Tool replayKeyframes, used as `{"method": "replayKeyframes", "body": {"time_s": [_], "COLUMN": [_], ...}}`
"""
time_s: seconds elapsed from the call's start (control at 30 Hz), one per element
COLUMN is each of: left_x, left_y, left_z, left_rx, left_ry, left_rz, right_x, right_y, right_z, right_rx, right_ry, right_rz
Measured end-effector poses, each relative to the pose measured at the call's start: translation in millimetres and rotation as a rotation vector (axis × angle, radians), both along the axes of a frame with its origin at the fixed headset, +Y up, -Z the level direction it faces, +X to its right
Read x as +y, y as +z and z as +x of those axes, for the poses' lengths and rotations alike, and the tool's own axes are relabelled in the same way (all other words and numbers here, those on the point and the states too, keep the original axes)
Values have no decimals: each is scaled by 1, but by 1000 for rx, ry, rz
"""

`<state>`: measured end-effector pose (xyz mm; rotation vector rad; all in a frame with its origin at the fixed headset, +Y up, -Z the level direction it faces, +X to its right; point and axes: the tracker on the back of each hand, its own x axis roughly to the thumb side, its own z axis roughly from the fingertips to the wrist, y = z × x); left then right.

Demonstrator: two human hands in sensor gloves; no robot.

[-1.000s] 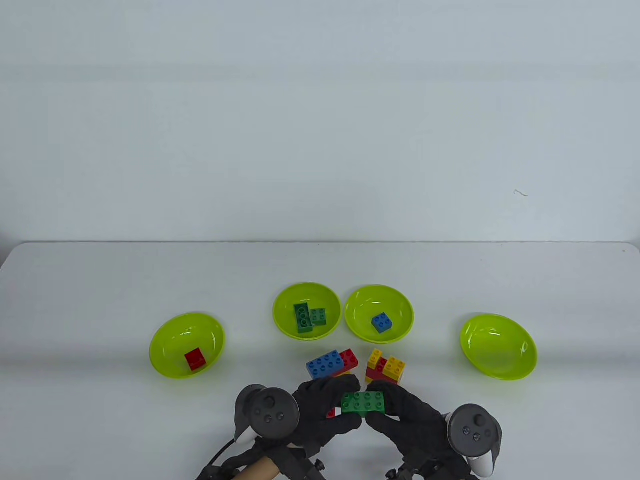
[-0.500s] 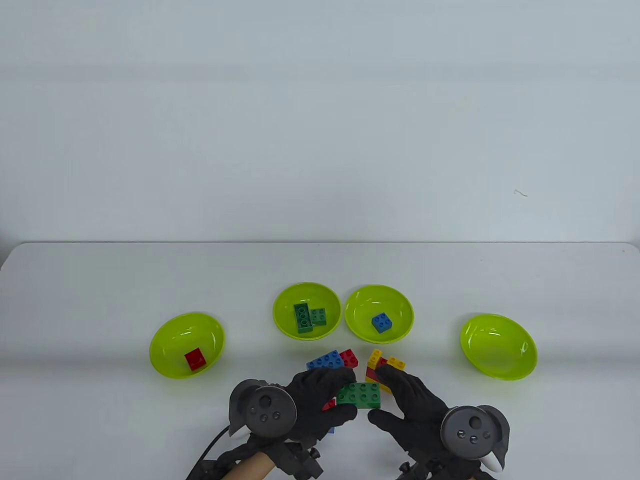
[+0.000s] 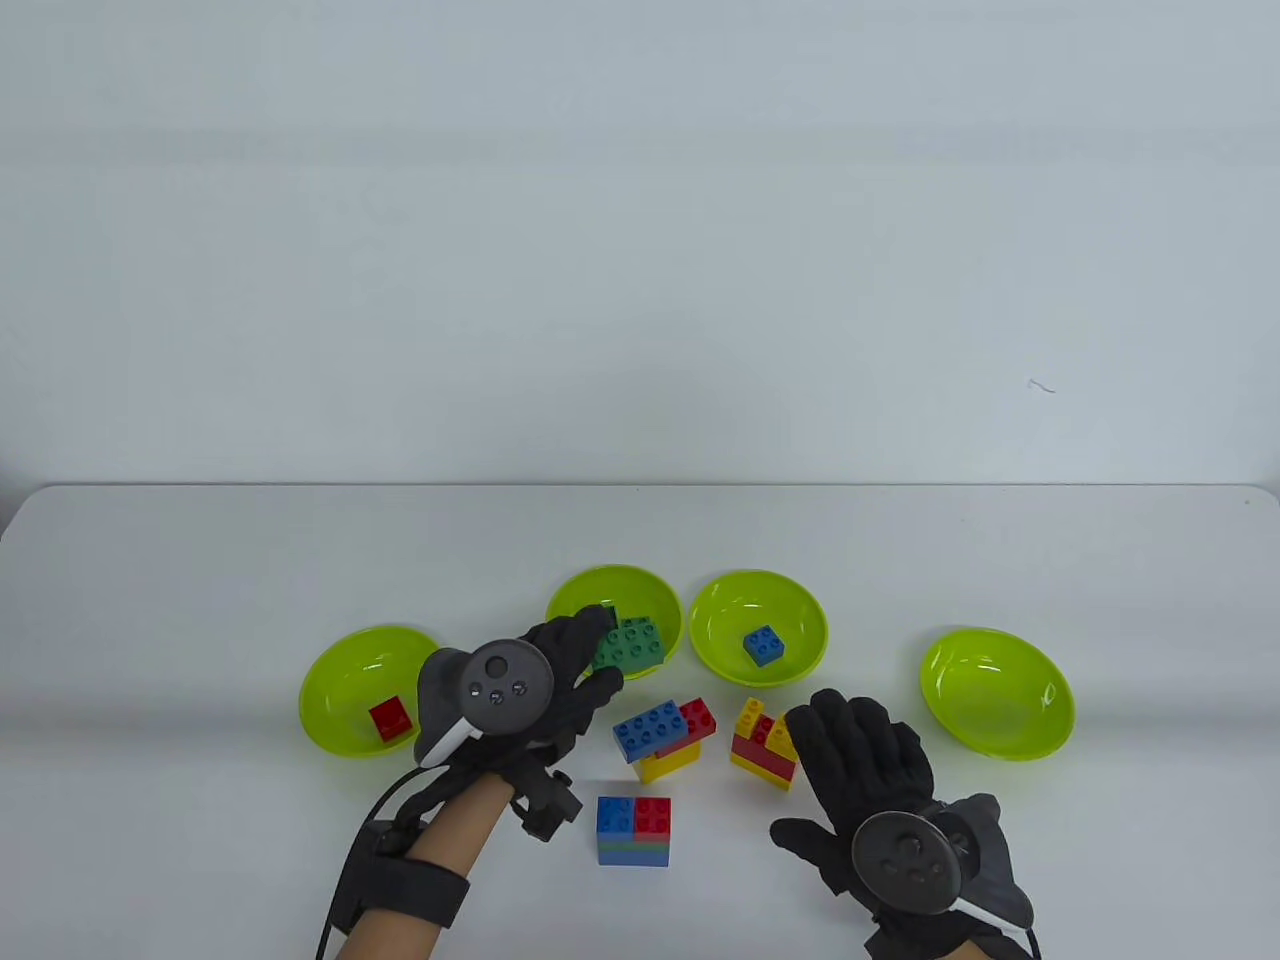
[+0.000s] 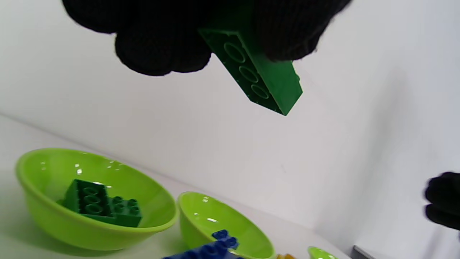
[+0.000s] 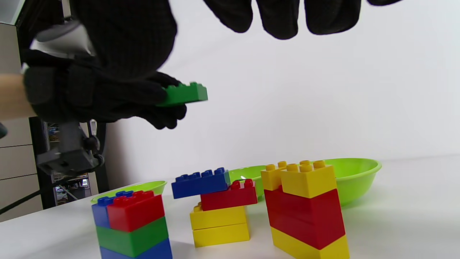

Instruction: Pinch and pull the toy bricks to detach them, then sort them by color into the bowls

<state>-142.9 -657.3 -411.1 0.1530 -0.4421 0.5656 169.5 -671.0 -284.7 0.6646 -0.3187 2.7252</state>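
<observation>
My left hand [image 3: 603, 652] pinches a green 2x4 brick [image 3: 630, 645] and holds it in the air over the bowl [image 3: 575, 585] that holds green bricks [image 4: 100, 203]. The left wrist view shows the held brick [image 4: 262, 75] from below, tilted. My right hand [image 3: 845, 760] hovers open with spread fingers, just right of the yellow and red stack [image 3: 765, 745]. A blue, red and yellow stack [image 3: 665, 735] stands in the middle. A small stack with blue and red on top [image 3: 633, 830] stands nearer me.
The left bowl [image 3: 340, 660] holds a red brick [image 3: 390, 718]. The bowl right of centre [image 3: 730, 600] holds a blue brick [image 3: 763, 645]. The far right bowl [image 3: 990, 690] holds nothing. All bowls sit in a row behind the stacks.
The green brick has come off the small stack. My left hand has carried it up and left over the green bowl. My right hand has let go, opened and moved right.
</observation>
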Motion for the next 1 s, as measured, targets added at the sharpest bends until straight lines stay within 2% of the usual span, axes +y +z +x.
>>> {"method": "replayKeyframes", "body": {"time_s": [0.3,0.53,0.63,0.73,0.87,1.0], "left_x": [-34,-56,-62,-59,-39,-15], "left_y": [-54,-69,-70,-66,-54,-26], "left_z": [4,8,8,8,9,13], "left_rx": [163,242,241,232,167,34], "left_ry": [-182,-360,-353,-325,-287,-236], "left_rz": [-128,-167,-185,-171,-128,-111], "right_x": [1,1,2,2,2,0], "right_y": [-1,-2,-2,-2,-3,-5], "right_z": [2,6,6,7,8,12], "right_rx": [-8,-15,-17,-22,-28,-36], "right_ry": [-11,-22,-24,-23,-32,-50], "right_rz": [-3,-3,-4,-8,-15,-29]}}
